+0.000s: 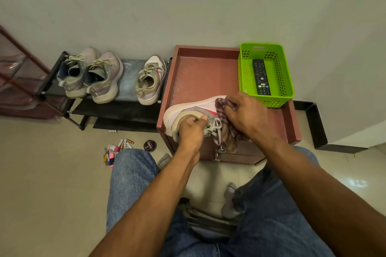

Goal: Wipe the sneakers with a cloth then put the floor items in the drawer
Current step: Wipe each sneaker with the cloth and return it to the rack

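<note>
The sneaker [188, 110] lies on its side at the front edge of the brown cabinet top [200, 73]. The left hand [191, 131] grips its collar with curled fingers, while the right hand [246, 115] clutches a checked cloth [224, 104] against the toe end. Batteries [125, 144] lie on the floor.

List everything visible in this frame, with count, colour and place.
sneaker being wiped: 1, white and pink, on cabinet top
cloth: 1, purple checked, against that sneaker
cabinet: 1, reddish brown, by wall
basket: 1, green, on cabinet, right rear
remote: 1, black, inside basket
sneakers on rack: 3, grey and white, top shelf
shoe rack: 1, black, left of cabinet
polish tin: 1, black, floor
small floor items: several, mixed colours, floor
hands: left grips sneaker; right grips cloth
</note>
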